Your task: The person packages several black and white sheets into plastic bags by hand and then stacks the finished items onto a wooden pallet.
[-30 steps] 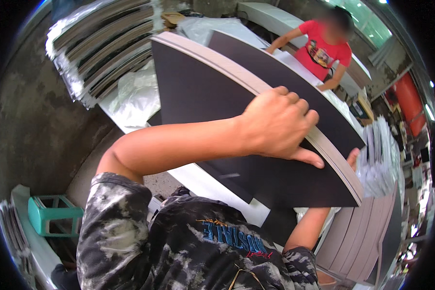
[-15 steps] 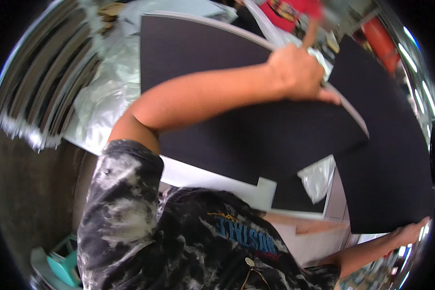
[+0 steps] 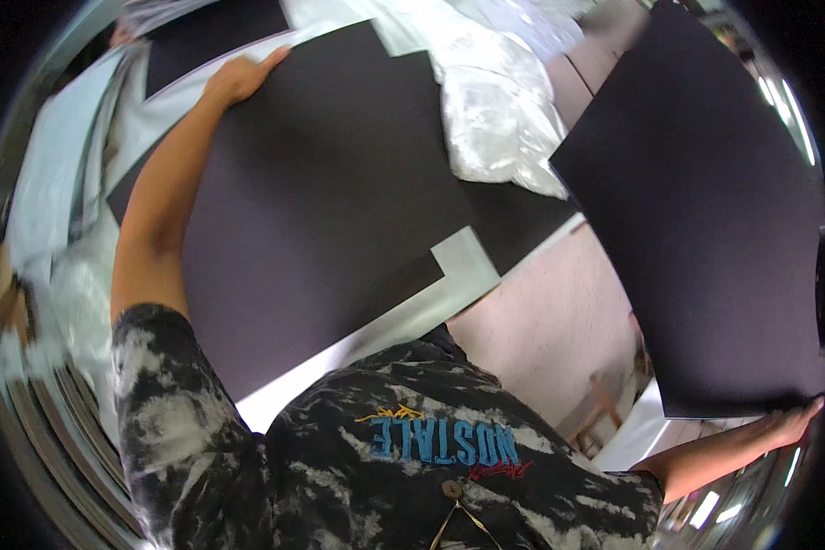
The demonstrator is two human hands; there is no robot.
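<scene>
A large black panel [image 3: 321,192] with a pale notched corner lies in front of me on the left. My left hand [image 3: 234,81] closes on its far edge, with the thumb stretched along the top; the other fingers are mostly hidden. On the right stands a second, tall black panel [image 3: 697,220], tilted. Near its lower right corner my right hand [image 3: 791,422] grips the edge, arm stretched out. A bunched clear plastic bag [image 3: 500,115] lies beyond the left panel, partly over a dark sheet [image 3: 513,220].
Another dark panel [image 3: 215,41] lies at the far left on pale wrapping. Several stacked sheets [image 3: 50,440] show at the lower left. Between the two black panels is a pale surface [image 3: 559,312]. A brown wooden piece [image 3: 605,403] shows below it.
The view has turned, so the left panel now slants the other way. My left hand appears farther left, still at that panel's edge. My right hand keeps its corner.
</scene>
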